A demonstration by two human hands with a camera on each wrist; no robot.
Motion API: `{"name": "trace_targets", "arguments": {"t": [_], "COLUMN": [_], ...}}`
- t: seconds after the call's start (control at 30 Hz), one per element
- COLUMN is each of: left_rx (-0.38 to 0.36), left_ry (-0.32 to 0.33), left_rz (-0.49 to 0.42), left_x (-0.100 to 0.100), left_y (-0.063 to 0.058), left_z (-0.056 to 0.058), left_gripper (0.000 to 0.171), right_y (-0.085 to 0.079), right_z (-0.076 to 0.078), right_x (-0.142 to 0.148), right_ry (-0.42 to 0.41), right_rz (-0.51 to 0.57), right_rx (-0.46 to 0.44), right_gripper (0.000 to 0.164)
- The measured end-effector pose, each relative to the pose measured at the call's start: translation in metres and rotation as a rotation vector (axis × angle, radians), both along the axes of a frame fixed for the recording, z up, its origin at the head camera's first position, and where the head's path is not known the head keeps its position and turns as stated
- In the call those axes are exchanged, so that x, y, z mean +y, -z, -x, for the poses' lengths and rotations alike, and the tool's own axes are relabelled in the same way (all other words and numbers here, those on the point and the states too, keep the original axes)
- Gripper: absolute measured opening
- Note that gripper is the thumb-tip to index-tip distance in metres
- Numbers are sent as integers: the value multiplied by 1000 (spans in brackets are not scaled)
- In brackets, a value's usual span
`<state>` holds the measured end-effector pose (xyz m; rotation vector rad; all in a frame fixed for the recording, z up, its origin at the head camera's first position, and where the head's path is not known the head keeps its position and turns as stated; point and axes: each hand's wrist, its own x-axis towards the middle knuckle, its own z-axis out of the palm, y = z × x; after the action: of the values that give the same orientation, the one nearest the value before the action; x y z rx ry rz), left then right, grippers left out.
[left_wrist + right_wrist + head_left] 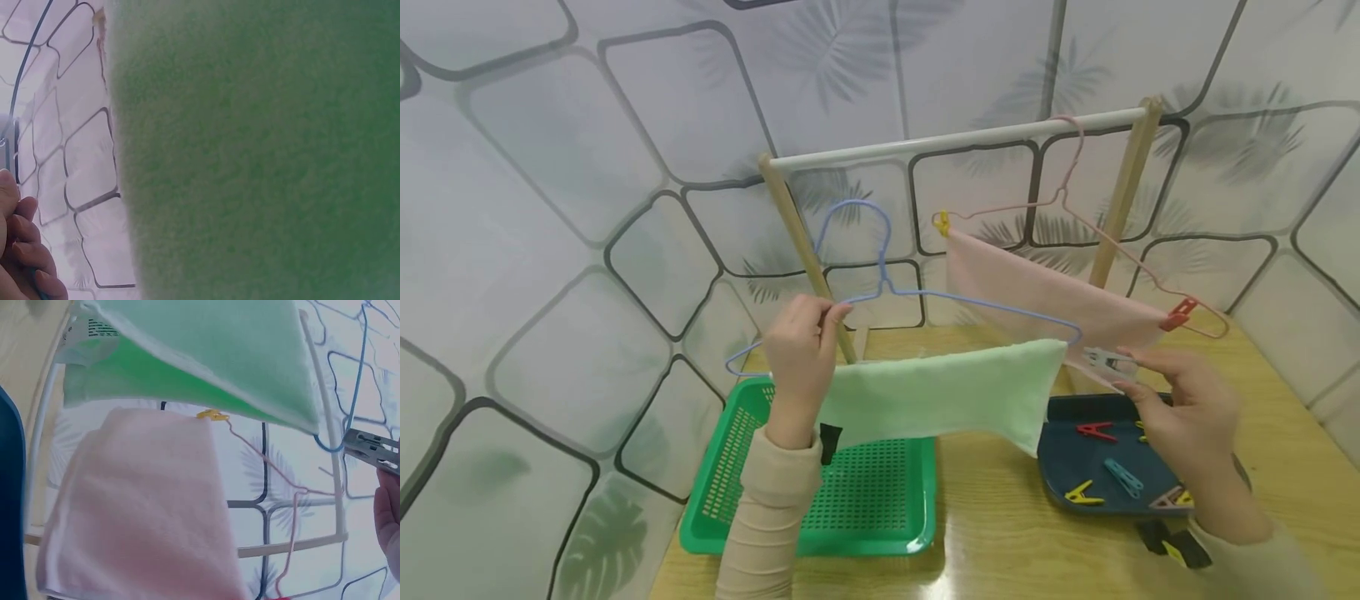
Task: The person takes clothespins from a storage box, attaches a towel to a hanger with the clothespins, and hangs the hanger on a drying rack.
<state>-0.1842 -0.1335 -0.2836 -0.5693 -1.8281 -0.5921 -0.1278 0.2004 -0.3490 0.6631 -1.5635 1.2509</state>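
My left hand grips a blue hanger by its lower left arm, below the hook. Over the hanger's bottom bar hangs a light green towel, which fills most of the left wrist view. My right hand pinches a grey clothespin between thumb and fingers. In the right wrist view the clothespin points at the hanger's end, beside the towel's upper corner. Behind, a pink towel hangs on a pink hanger, with a yellow clothespin and a red clothespin at its ends.
A drying rack with a white rail and wooden posts stands at the back. Below the green towel sits a green basket. A dark blue tray on the right holds several clothespins, on the wooden table.
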Motion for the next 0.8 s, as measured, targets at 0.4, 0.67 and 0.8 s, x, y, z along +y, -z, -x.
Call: {"name": "trace_targets", "arguments": {"t": [0.4,0.67,0.8], "left_rx": [24,67,106], "left_ry": [18,58,49], "left_rz": [15,23,18], "left_x": [6,9,1], "left_y": [-1,6,35], "left_z": [-6,-5,15], "left_gripper": [27,30,24], "right_y": [-8,-4,-2], "right_z": [6,7,7], "right_x": [-20,-21,-21], "right_ry": [377,436,449], "right_rz": [-239,-284,-321], "right_rx": [210,198,188], "right_gripper": [26,20,24]}}
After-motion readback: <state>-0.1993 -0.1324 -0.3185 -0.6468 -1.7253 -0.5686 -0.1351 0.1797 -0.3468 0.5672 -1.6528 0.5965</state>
